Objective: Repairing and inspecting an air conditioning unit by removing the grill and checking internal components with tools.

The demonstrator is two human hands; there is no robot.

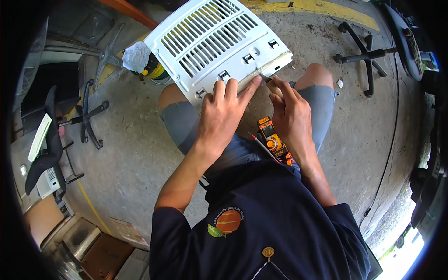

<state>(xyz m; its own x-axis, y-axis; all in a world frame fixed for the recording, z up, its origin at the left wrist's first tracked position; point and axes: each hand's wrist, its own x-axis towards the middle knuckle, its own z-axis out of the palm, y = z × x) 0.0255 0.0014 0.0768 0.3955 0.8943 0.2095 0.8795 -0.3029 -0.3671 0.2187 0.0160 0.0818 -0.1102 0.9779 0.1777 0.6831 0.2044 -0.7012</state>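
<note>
A white slotted panel (265, 43) leans over my knees, its near edge toward me. My left hand (223, 112) holds that edge, fingers bent over it and thumb stretched out to the right along it. In my right hand (293, 109) is a small tool with a pale handle (275, 88), gripped between thumb and fingers. Its dark tip meets the panel's edge beside my left thumb; the exact kind of tool is hidden by my fingers. Several dark metal clips (248, 59) sit along this side of the panel. An orange and black multimeter (270, 135) rests in my lap with a test probe (263, 146).
A bucket with a yellow rim (158, 71) and a plastic bag (136, 57) stand left of the panel. Wheeled chair bases (86, 113) are at left, another chair base (366, 55) at upper right. A dark cable (386, 163) runs across the concrete floor on the right.
</note>
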